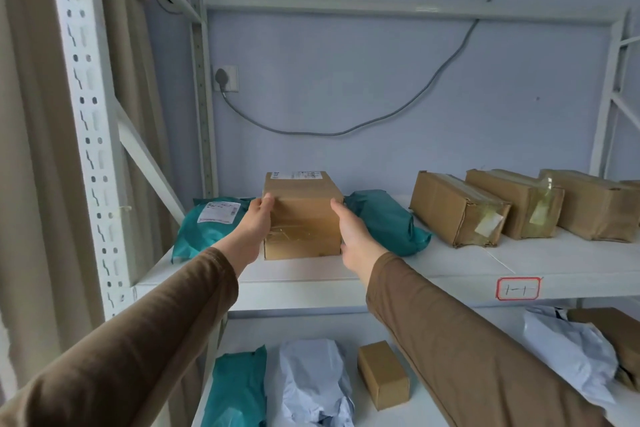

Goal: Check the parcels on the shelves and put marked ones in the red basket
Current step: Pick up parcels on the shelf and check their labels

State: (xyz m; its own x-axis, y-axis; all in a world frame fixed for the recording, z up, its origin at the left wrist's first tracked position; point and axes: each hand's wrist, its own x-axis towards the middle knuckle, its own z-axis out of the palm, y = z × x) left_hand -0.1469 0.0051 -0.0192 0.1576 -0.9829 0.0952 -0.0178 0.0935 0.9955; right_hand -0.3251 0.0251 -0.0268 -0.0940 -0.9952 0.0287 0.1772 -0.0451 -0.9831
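Head view: cardboard box [302, 215] at frame centre on the upper shelf [450, 265]. Left hand [254, 227] and right hand [353, 236] press its sides, fingers mostly hidden behind it. Box label [296, 175] unreadable. Lower-shelf parcels cut off.

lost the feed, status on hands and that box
Left hand and right hand clasp cardboard box by its sides. Box on shelf. Teal bags flank it.

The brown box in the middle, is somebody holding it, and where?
Yes. Both hands hold the cardboard box by its sides: the left hand on its left side, the right hand on its right. It sits on the shelf.
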